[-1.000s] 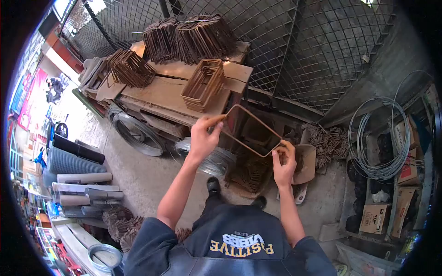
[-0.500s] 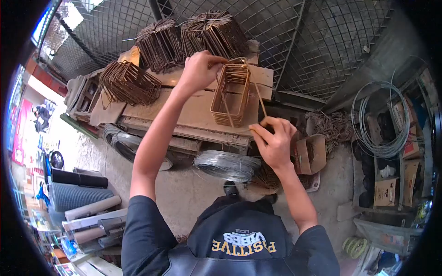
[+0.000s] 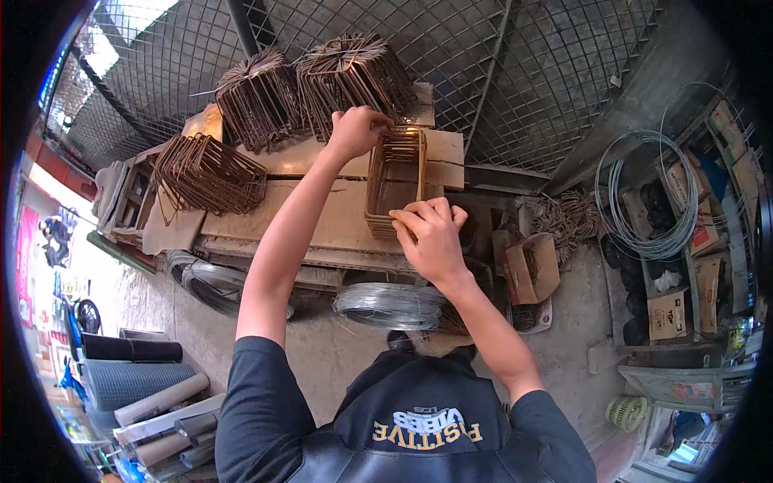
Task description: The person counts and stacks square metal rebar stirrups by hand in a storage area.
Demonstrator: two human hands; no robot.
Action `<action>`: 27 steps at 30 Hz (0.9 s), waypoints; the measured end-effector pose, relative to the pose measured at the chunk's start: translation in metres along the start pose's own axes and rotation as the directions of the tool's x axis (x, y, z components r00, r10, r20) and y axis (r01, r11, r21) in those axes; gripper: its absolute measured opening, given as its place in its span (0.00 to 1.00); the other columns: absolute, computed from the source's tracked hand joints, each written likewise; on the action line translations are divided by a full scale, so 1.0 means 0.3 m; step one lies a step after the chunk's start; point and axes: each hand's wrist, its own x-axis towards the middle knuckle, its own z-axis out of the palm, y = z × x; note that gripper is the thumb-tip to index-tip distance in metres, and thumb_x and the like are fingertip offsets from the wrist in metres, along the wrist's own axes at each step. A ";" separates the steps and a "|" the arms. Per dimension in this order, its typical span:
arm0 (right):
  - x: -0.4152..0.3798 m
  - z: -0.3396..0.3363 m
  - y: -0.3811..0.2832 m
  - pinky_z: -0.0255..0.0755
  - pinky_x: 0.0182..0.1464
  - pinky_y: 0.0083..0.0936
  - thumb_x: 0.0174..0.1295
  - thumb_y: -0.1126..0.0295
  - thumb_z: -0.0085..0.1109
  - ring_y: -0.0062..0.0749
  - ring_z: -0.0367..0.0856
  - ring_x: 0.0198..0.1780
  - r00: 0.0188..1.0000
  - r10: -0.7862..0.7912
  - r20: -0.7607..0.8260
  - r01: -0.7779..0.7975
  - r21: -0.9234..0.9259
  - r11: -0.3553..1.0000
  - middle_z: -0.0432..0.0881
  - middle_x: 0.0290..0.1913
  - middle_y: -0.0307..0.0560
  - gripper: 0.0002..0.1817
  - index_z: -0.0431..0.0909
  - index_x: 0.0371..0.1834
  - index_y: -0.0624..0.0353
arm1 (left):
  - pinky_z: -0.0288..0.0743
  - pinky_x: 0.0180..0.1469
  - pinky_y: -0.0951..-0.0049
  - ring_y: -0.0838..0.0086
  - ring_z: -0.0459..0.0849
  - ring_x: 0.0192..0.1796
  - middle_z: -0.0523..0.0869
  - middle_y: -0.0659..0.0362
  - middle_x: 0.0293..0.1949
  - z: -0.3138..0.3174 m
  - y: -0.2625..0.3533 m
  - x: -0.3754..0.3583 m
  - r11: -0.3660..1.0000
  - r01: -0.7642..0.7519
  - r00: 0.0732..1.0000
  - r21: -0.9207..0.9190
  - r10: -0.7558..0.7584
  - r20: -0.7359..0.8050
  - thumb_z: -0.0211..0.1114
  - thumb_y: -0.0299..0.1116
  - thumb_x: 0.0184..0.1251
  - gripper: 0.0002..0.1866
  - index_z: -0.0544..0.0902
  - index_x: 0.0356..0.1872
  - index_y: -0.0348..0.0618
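Observation:
A stack of rectangular rebar stirrups [image 3: 375,189], bent from brown rod, stands on the wooden table [image 3: 298,217]. My left hand [image 3: 354,134] is at the far left corner of the stack, fingers bent around the top stirrup's rod. At the near right corner, the fingertips of my right hand [image 3: 431,240] pinch the same stirrup, which lies level along the top of the pile. My fingers partly cover both of these corners.
A leaning bundle of stirrups [image 3: 208,175] sits left on the table; two taller bundles [image 3: 256,101] [image 3: 354,80] stand behind against wire mesh [image 3: 451,48]. Wire coils [image 3: 390,306] lie below the front edge. A cardboard box [image 3: 538,270] is at the right.
The stirrup between my hands was tilted above the stack; now it is down on top of it. My right hand moved left and toward the stack, and my left hand lowered slightly.

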 end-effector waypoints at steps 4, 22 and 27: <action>-0.012 0.003 0.003 0.57 0.60 0.43 0.65 0.67 0.71 0.36 0.77 0.55 0.999 0.030 0.035 -0.031 0.036 0.999 0.88 0.47 0.35 0.10 0.92 0.48 0.51 | 0.67 0.55 0.54 0.58 0.90 0.49 0.94 0.57 0.41 0.051 -0.028 -0.004 0.998 -0.018 0.998 -0.063 0.014 -0.068 0.71 0.38 0.68 0.11 0.95 0.48 0.57; -0.039 0.014 0.019 0.57 0.62 0.46 0.64 0.69 0.71 0.35 0.78 0.55 0.998 0.062 0.034 -0.062 0.011 0.998 0.88 0.45 0.35 0.07 0.94 0.44 0.50 | 0.69 0.60 0.55 0.61 0.89 0.52 0.94 0.59 0.44 0.009 0.025 -0.004 0.978 -0.169 0.985 0.121 0.171 -0.007 0.74 0.42 0.66 0.12 0.95 0.48 0.57; -0.053 0.019 0.027 0.57 0.62 0.46 0.64 0.69 0.71 0.35 0.77 0.55 0.994 0.079 0.075 -0.079 -0.005 0.997 0.88 0.45 0.34 0.07 0.94 0.44 0.49 | 0.67 0.62 0.55 0.63 0.87 0.56 0.94 0.61 0.46 0.003 0.034 0.001 0.963 -0.185 0.983 0.196 0.184 0.026 0.74 0.42 0.66 0.11 0.95 0.46 0.57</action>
